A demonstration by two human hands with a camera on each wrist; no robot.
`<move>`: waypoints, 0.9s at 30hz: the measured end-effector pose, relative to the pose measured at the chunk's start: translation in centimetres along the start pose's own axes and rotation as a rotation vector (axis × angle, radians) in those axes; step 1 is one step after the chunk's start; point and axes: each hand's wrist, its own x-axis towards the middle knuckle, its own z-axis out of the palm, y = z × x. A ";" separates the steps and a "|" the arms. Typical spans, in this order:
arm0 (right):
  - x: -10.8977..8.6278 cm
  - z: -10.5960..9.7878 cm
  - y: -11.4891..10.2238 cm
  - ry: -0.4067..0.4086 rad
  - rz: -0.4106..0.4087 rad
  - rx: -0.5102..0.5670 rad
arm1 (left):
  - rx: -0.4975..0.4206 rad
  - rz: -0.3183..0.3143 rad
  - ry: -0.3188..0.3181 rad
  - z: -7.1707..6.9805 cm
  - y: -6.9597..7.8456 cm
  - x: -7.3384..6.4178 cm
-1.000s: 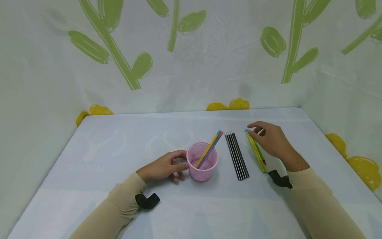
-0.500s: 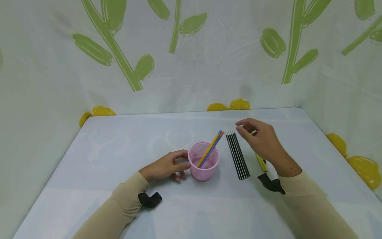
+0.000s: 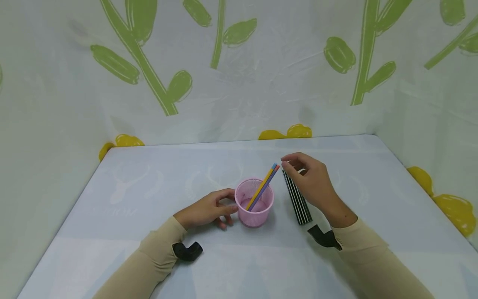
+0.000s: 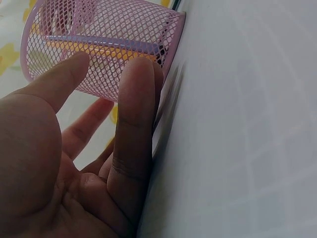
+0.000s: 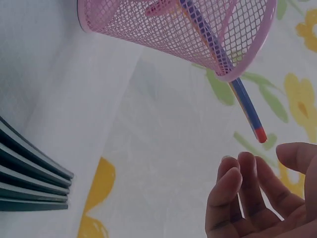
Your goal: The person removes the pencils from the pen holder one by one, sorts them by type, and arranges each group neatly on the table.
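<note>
A pink mesh pen cup [image 3: 254, 219] stands upright on the table. Two pencils lean in it: a yellow pencil [image 3: 258, 191] with a blue end and a purple pencil [image 3: 266, 185] with a red end. My left hand [image 3: 205, 207] rests against the cup's left side, thumb and fingers touching the mesh [image 4: 101, 29]. Over the far end of several dark striped pencils [image 3: 296, 199] hovers my right hand [image 3: 313, 182], thumb and fingers apart and holding nothing. In the right wrist view, its fingertips are close to the purple pencil's red end [image 5: 260, 135].
The white table [image 3: 160, 182] has faint printed patterns. A pale wall [image 3: 239, 99] with green leaves and yellow flowers rises behind it. The yellow and green pencils seen earlier at the right are hidden by the right hand.
My right hand has moved left from above the yellow and green pencils, past the dark pencils, towards the cup's pencil ends. My left hand stays at the cup.
</note>
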 end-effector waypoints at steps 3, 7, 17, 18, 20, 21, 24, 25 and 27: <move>0.0 0.2 0.0 -0.015 0.003 0.020 | 0.001 0.002 0.000 0.0 0.0 0.0; -0.1 0.5 0.2 -0.055 0.013 0.050 | 0.001 0.004 -0.001 0.0 -0.1 0.0; 0.0 1.1 0.3 -0.115 0.029 0.047 | -0.002 0.006 -0.001 0.0 0.1 -0.1; -0.1 1.1 0.3 -0.119 0.031 0.043 | -0.003 0.006 -0.002 0.0 0.0 -0.1; -0.1 1.1 0.4 -0.129 0.039 0.037 | -0.005 0.008 -0.004 0.1 0.1 0.0; -0.1 1.2 0.4 -0.138 0.042 0.032 | -0.005 0.008 -0.004 0.1 0.1 0.0; -0.2 1.4 0.7 -0.173 0.055 0.033 | -0.007 0.006 -0.006 0.1 0.1 -0.1; -0.2 1.5 0.7 -0.187 0.059 0.033 | -0.007 0.007 -0.006 0.0 0.2 -0.1; -0.1 1.7 0.8 -0.209 0.056 0.037 | -0.007 0.007 -0.009 0.0 0.2 -0.1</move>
